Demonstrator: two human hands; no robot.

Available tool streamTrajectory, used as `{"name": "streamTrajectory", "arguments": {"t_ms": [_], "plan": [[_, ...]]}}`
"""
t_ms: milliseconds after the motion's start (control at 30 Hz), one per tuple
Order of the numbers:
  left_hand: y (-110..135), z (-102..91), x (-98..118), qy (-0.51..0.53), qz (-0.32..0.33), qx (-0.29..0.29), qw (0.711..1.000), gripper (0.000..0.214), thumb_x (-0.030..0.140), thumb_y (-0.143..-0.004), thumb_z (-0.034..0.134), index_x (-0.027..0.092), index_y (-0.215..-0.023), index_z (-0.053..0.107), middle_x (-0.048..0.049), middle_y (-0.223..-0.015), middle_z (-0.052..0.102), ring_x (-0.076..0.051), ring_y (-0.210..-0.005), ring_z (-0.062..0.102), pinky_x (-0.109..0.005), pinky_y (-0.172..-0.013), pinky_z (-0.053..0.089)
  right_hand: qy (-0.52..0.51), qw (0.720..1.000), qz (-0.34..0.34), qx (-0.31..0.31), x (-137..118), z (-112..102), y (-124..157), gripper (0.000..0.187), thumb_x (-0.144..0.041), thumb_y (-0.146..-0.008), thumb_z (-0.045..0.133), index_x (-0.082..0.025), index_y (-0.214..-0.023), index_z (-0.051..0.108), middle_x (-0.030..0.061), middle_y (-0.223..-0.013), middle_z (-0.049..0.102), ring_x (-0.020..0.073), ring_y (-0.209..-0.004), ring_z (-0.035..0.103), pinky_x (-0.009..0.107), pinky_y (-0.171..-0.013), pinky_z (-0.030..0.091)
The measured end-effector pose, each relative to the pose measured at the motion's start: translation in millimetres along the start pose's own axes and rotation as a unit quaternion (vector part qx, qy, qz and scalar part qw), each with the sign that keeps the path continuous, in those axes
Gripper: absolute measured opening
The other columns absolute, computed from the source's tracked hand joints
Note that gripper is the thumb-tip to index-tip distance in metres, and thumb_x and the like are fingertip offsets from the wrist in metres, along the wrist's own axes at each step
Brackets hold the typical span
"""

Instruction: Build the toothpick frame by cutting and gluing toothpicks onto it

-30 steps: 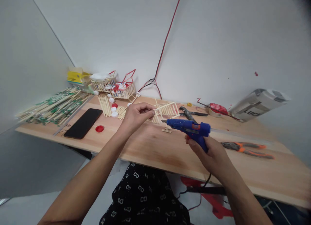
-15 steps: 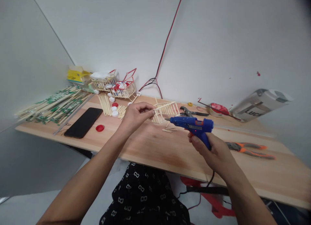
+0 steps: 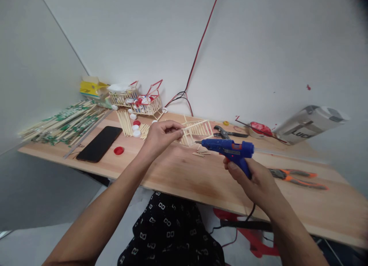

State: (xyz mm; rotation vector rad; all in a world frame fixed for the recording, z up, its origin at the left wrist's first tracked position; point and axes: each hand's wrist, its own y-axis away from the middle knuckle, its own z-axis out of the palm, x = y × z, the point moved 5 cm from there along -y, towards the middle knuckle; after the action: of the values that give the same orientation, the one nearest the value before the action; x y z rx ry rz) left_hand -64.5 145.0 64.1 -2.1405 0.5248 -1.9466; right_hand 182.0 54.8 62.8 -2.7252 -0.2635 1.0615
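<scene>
My left hand (image 3: 163,137) is closed in a pinch at the near left end of a small slatted frame of wooden sticks (image 3: 198,130). Its fingertips hide the exact spot they grip. In my right hand (image 3: 253,178) is a blue hot glue gun (image 3: 230,146), with fingers wrapped round its handle. The metal nozzle points left, close to the frame's lower edge; whether it touches cannot be told. Several short cut sticks (image 3: 201,153) lie on the table just below the nozzle.
Two stick baskets (image 3: 146,105) holding bottle caps stand at the back left. A phone (image 3: 99,143), a red cap (image 3: 119,150) and bundled sticks (image 3: 66,122) lie left. Black cutters (image 3: 230,133), orange-handled pliers (image 3: 296,176) and a paper bag (image 3: 310,124) are right.
The whole view has shifted very slightly. Both hands, the glue gun and the stick frame keep nearly the same places relative to each other.
</scene>
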Motion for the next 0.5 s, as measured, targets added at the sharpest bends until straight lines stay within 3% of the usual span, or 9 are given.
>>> {"name": "streamTrajectory", "arguments": {"t_ms": [500], "plan": [[0.4,0.1,-0.8,-0.004,0.008,-0.002,1.000,0.013,0.021,-0.073,0.070,0.013,-0.083,0.073,-0.0049,-0.075,0.070,-0.012,-0.065,0.063,-0.025,-0.066,0.054,0.013,1.000,-0.020,-0.016,-4.9,5.6,4.2,0.028,-0.044,-0.090,0.050,-0.019,-0.089,0.064,0.0062,-0.081,0.070,0.0207,-0.070,0.064,0.029,-0.059,0.048]]}}
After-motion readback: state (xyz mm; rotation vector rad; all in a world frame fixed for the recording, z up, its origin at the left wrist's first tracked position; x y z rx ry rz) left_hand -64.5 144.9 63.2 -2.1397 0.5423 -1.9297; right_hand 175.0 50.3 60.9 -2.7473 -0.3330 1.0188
